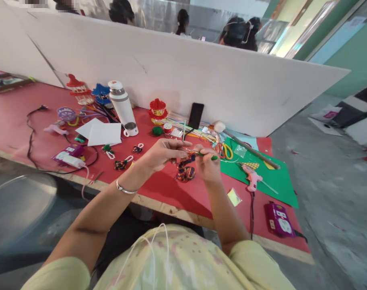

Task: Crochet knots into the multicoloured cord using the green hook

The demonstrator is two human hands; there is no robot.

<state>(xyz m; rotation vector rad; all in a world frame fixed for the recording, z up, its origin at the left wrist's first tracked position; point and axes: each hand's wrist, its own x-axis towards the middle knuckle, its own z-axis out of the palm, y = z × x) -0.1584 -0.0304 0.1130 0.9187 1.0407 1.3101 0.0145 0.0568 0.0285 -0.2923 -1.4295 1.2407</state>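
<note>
In front of me, above the red tabletop, my left hand (161, 156) and my right hand (208, 165) work close together. A slim crochet hook with a green handle (214, 158) is pinched in my right hand, its thin shaft pointing toward my left fingertips. My left hand is closed on the upper end of dark multicoloured yarn (182, 172); the exact pinch is partly hidden. Below the hands, the strand runs down to a small ball of the same yarn (190, 173) on the table.
Finished yarn-and-bead pieces (120, 164) lie left, by white paper (104, 133) and a white flask (123, 106). A phone (196, 115) leans on the white partition (177, 68). Right are a pink glue gun (252, 178), green sheet (280, 183) and purple extension box (279, 219).
</note>
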